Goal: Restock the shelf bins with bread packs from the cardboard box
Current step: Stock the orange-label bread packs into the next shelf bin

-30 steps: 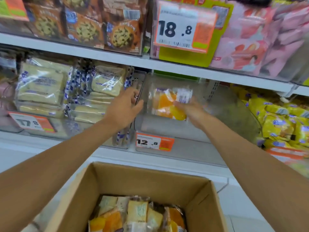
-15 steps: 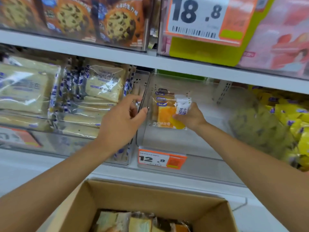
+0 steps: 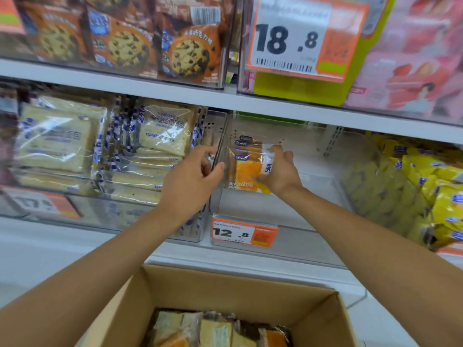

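Head view, centre of the frame: the right grip (image 3: 279,171) grasps a bread pack (image 3: 246,172) by its right edge, fingers over the top and thumb beneath. It holds the pack upright inside the clear bin (image 3: 283,206), above the price tag (image 3: 244,232). The left grip (image 3: 193,176) is curled on the bin's left wall. Reflections blur that edge, so it appears to pinch the wall rather than merely touch it.

The pack sits close to that wall and, as I judge it, has not yet settled on the bin floor. To do this well, steady the wall, lower the pack until its bottom edge seats, and slide it to the rear with the label facing out. Let go only once it stands unaided, leaving room in front.

Lower centre, the cardboard box (image 3: 225,284) holds the spare packs (image 3: 215,329).
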